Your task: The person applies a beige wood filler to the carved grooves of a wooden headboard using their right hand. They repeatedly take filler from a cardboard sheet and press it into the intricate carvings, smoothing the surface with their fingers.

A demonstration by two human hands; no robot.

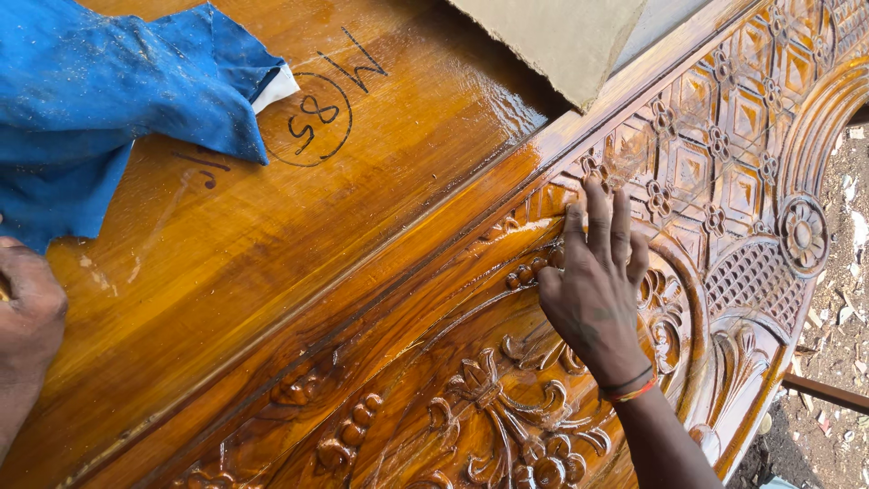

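Nearest the camera, at the lower left edge, the left hand (27, 317) rests on the smooth plank side of a large glossy honey-brown carved wooden panel (362, 299); only its back shows, so I cannot tell how the fingers are set or whether they hold anything. Just above it lies a crumpled, dusty blue cloth (100, 100), soft and limp, draped over the plank's upper left corner. Further right, the right hand (597, 290) lies flat and open on the carved half, fingers (599, 217) close together and pressed against the raised floral scrollwork; it grips nothing. A thin red and black wristband (631, 388) circles that wrist.

Judging by its thickness and span, the panel looks heavy and rigid, something to lift by its long edges, not by the relief. Its coating shines wet, so the surface is likely slick or tacky, and the fine petals, lattice and rosette could chip or smudge under pressure. A pale beige slab (561, 41) overlaps the top edge, and littered ground (842, 299) shows at right
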